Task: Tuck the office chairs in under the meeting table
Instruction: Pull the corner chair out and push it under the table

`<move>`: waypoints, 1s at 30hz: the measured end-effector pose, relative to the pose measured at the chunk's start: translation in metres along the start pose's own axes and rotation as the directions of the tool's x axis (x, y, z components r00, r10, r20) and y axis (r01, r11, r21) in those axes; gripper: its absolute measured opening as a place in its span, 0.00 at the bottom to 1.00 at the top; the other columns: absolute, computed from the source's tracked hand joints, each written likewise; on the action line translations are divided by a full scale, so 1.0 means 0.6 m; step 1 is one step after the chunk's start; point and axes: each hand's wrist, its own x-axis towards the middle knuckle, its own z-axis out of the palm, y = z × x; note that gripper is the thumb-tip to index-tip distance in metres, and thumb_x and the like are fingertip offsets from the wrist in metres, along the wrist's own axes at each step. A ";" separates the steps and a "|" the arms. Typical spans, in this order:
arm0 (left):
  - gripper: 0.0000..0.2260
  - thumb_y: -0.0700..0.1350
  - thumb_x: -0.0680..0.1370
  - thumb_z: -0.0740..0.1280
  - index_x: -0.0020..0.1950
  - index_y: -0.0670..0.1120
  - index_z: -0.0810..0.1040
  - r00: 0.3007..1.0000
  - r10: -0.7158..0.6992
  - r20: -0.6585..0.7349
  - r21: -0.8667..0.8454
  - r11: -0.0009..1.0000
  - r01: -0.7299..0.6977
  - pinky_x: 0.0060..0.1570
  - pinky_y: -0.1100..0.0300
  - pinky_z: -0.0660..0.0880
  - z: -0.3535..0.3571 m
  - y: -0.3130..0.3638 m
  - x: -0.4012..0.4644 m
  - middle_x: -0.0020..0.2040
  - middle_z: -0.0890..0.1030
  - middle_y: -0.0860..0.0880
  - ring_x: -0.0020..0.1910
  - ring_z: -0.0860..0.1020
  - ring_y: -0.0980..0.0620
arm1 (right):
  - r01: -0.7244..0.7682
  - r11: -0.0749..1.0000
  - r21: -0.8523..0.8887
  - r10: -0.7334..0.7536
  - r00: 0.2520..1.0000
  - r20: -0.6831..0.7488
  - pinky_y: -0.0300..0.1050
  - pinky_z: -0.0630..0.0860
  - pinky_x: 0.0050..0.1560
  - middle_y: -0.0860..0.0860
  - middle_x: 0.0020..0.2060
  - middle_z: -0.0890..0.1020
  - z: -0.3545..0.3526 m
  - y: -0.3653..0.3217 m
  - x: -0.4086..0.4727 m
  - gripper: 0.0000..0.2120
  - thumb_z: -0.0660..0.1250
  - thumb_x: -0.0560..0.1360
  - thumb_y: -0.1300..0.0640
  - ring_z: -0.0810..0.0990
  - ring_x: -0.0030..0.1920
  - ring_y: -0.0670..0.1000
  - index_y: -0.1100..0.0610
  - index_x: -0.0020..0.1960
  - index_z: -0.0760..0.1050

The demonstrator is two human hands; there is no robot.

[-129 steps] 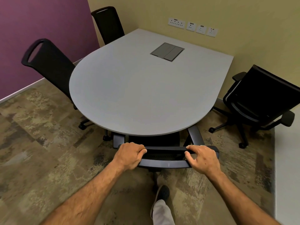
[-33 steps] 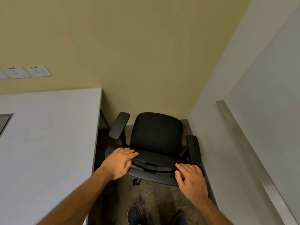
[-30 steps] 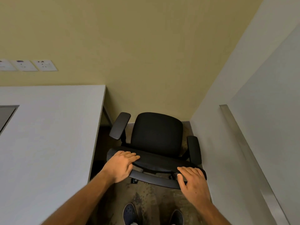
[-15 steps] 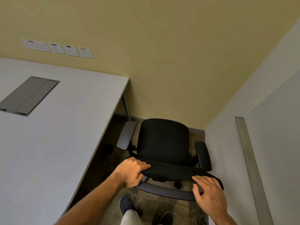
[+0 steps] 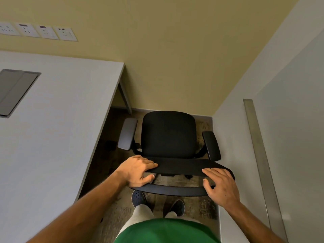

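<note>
A black office chair (image 5: 168,134) with two armrests stands on the carpet between the grey meeting table (image 5: 52,137) on the left and a white wall on the right. Its seat faces the yellow back wall, beside the table's straight edge. I stand behind it. My left hand (image 5: 138,170) grips the left end of the backrest's top, thumb under the rail. My right hand (image 5: 220,185) grips the right end of the same backrest top.
A grey cable hatch (image 5: 15,90) is set in the tabletop at the left. A table leg (image 5: 125,97) stands at the table's far corner. Wall sockets (image 5: 45,32) sit on the yellow wall. A metal strip (image 5: 259,155) runs along the right wall. My shoes (image 5: 138,199) are right behind the chair.
Earlier I held a chair at the table's rounded end; now I hold the chair on the right side. In the last second the view swung and the chair shifted slightly, both hands still on it.
</note>
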 end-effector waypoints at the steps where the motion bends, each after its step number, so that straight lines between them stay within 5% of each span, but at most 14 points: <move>1: 0.30 0.67 0.79 0.49 0.78 0.57 0.63 1.000 -0.003 -0.003 -0.006 1.000 0.003 0.74 0.53 0.56 -0.005 -0.006 0.000 0.75 0.70 0.52 0.74 0.66 0.53 | -0.013 1.000 0.003 0.013 1.000 0.014 0.55 0.76 0.61 0.49 0.54 0.86 -0.001 -0.001 0.003 0.18 0.69 0.70 0.50 0.83 0.56 0.52 0.54 0.58 0.84; 7: 0.32 0.70 0.77 0.49 0.77 0.57 0.64 0.987 -0.114 -0.113 -0.086 0.991 0.104 0.70 0.52 0.64 -0.032 -0.085 -0.015 0.73 0.72 0.53 0.71 0.69 0.52 | -0.167 0.971 0.172 0.154 0.984 0.089 0.40 0.74 0.47 0.44 0.46 0.84 -0.022 -0.039 0.099 0.11 0.68 0.76 0.45 0.78 0.46 0.42 0.48 0.53 0.84; 12: 0.30 0.68 0.78 0.54 0.77 0.56 0.63 0.952 -0.268 -0.150 -0.208 0.950 0.234 0.71 0.48 0.66 -0.020 -0.208 0.024 0.74 0.71 0.51 0.72 0.69 0.49 | -0.339 0.847 0.409 0.200 0.917 0.345 0.40 0.77 0.53 0.41 0.47 0.85 0.081 -0.123 0.292 0.12 0.68 0.76 0.45 0.81 0.49 0.39 0.46 0.57 0.82; 15: 0.30 0.65 0.80 0.53 0.79 0.53 0.61 0.941 -0.294 -0.169 -0.190 0.946 0.262 0.74 0.49 0.61 0.022 -0.305 0.094 0.78 0.65 0.50 0.76 0.63 0.49 | -0.508 0.711 0.486 0.214 0.815 0.538 0.46 0.78 0.58 0.44 0.49 0.85 0.231 -0.178 0.411 0.14 0.69 0.74 0.44 0.82 0.51 0.42 0.46 0.58 0.81; 18: 0.31 0.63 0.81 0.49 0.81 0.50 0.56 0.942 -0.235 -0.240 -0.125 0.970 0.210 0.76 0.53 0.50 0.074 -0.400 0.182 0.81 0.56 0.48 0.79 0.52 0.50 | -0.688 0.546 0.479 0.219 0.669 0.711 0.54 0.74 0.66 0.50 0.63 0.80 0.401 -0.227 0.513 0.22 0.66 0.77 0.40 0.79 0.61 0.50 0.48 0.68 0.75; 22: 0.31 0.62 0.83 0.48 0.81 0.47 0.50 0.934 -0.201 -0.297 -0.115 0.978 0.174 0.77 0.52 0.45 0.134 -0.468 0.259 0.82 0.48 0.49 0.80 0.43 0.52 | -0.871 0.134 0.473 0.215 0.492 0.844 0.52 0.69 0.66 0.47 0.69 0.74 0.554 -0.283 0.577 0.26 0.57 0.80 0.36 0.73 0.67 0.52 0.47 0.74 0.68; 24: 0.31 0.61 0.84 0.49 0.81 0.47 0.48 0.936 -0.188 -0.298 -0.121 0.980 0.158 0.77 0.52 0.45 0.157 -0.481 0.280 0.82 0.46 0.48 0.80 0.41 0.53 | -0.875 -0.003 0.484 0.199 0.474 0.858 0.54 0.69 0.69 0.49 0.67 0.77 0.597 -0.299 0.587 0.25 0.55 0.80 0.35 0.75 0.66 0.51 0.47 0.71 0.72; 30: 0.30 0.58 0.84 0.51 0.82 0.46 0.48 0.918 -0.145 -0.370 -0.095 0.989 0.117 0.78 0.50 0.46 0.181 -0.503 0.308 0.82 0.47 0.47 0.80 0.42 0.52 | -0.801 -0.165 0.576 0.275 0.523 0.807 0.56 0.69 0.71 0.52 0.68 0.77 0.645 -0.317 0.610 0.27 0.54 0.81 0.35 0.75 0.67 0.52 0.49 0.72 0.72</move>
